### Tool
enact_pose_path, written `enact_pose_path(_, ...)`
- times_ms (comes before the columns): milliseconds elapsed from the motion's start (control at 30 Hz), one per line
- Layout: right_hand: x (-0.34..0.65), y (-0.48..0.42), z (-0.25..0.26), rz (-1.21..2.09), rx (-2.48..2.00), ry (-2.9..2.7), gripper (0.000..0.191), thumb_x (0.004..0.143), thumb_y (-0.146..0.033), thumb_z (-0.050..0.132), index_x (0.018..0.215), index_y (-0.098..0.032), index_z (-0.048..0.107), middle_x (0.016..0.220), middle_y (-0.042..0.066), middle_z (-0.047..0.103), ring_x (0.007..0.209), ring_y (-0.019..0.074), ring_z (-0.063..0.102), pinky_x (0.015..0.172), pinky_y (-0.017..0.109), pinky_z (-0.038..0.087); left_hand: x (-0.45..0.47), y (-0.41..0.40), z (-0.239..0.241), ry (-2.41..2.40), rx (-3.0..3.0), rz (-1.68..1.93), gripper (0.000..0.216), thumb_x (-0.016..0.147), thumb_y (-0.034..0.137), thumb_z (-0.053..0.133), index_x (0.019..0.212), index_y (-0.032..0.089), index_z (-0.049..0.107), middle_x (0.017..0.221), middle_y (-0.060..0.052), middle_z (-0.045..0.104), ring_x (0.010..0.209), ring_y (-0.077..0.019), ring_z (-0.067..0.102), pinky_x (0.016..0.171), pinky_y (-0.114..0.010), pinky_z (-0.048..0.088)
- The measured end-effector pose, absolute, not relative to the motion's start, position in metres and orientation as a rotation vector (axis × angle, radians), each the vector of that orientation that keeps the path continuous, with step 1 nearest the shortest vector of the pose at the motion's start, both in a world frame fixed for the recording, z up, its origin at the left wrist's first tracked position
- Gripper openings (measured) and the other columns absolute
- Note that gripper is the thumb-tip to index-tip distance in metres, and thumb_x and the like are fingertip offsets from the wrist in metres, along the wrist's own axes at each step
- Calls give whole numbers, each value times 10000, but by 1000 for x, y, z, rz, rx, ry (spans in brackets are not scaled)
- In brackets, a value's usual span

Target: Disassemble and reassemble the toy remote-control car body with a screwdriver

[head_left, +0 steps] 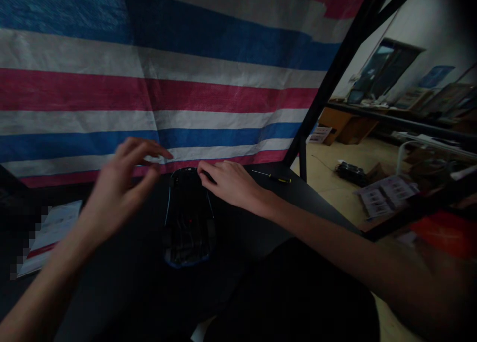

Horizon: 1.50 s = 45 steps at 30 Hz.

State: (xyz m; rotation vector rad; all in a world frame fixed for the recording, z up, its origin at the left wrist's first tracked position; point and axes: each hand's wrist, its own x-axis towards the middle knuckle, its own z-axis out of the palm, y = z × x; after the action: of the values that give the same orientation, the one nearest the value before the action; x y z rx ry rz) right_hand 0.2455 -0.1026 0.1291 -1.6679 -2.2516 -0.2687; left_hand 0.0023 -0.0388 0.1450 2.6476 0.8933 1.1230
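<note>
A dark toy car body with a blue rim lies on the black table in front of me. My right hand rests at its far right corner, fingers curled and touching the front edge. My left hand hovers just left of the car's front, fingers loosely bent and apart, holding nothing. A small screwdriver with a yellow handle lies on the table beyond my right hand.
A striped red, white and blue tarp hangs right behind the table. A printed paper sheet lies at the left. Black frame posts stand at the right, with cardboard boxes and papers on the floor beyond.
</note>
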Motion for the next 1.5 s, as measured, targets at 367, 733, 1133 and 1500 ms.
enact_pose_path(367,250,-96,125,-190,-1642,-2215,317,1140,-376,442,1207,-227,714,1078,66,811,940,210,730,755,329,410,36,9,28,944,2487,624,528,1019,595,520,1446,313,651,1815,-72,132,1663,-462,107,1317,-703,181)
enact_pose_path(733,247,-96,121,-83,-1608,-2184,223,1096,-324,486,1186,-214,658,963,46,774,845,197,700,752,325,412,34,-3,21,1016,2403,746,519,1037,516,486,1507,342,619,1839,-34,43,1680,-452,51,1317,-712,176)
enact_pose_path(1133,249,-98,119,-26,-1532,-2131,177,1009,-272,579,1157,-230,666,1034,40,769,896,192,677,807,318,425,34,-9,29,1038,2318,720,526,1024,491,521,1512,320,617,1829,-63,118,1681,-426,96,1323,-692,177)
enact_pose_path(1500,267,-92,117,113,-1477,-2106,151,1014,-289,543,1043,-224,677,886,16,715,767,170,638,743,313,424,36,-13,29,1031,2218,723,526,1000,478,572,1502,331,628,1824,-46,128,1683,-430,73,1325,-709,156)
